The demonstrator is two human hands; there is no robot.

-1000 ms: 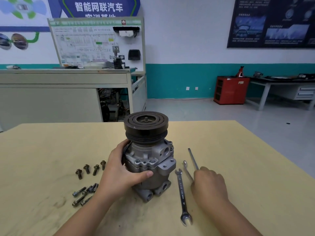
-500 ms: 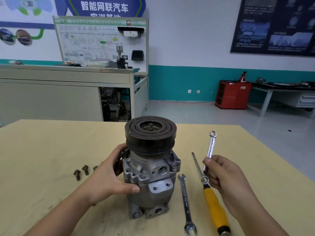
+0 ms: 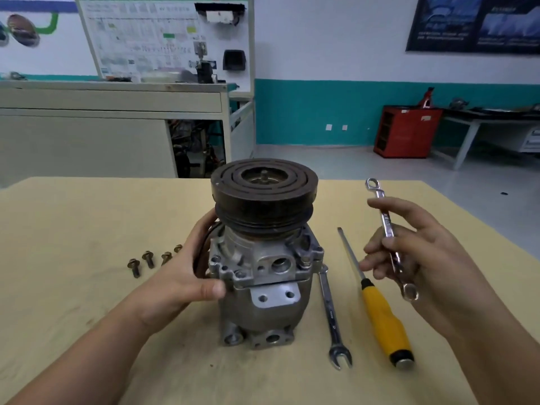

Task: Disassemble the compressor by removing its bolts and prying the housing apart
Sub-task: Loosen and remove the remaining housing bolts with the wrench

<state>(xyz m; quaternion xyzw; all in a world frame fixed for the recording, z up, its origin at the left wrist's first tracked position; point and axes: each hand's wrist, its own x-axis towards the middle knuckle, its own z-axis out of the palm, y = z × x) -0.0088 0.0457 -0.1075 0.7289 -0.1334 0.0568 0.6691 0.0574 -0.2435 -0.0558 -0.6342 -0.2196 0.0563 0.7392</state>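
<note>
The grey compressor (image 3: 264, 282) stands upright on the table, its dark pulley (image 3: 264, 194) on top. My left hand (image 3: 181, 276) grips the housing's left side, thumb across the front flange. My right hand (image 3: 415, 258) is raised to the right of the compressor and holds a small silver wrench (image 3: 387, 226) upright, ring end up. One bolt (image 3: 305, 261) sits in the flange's right front corner. Several removed bolts (image 3: 147, 260) lie on the table to the left, partly hidden by my left hand.
A longer wrench (image 3: 333, 317) and a yellow-handled screwdriver (image 3: 382, 320) lie on the wooden table (image 3: 73, 287) right of the compressor. A workbench with a display board (image 3: 163, 36) stands beyond the far edge. A red cabinet (image 3: 406, 131) is on the floor at the right.
My right hand picked the small wrench up off the table and raised it upright. The compressor has been turned under my left hand. The view has moved closer.
</note>
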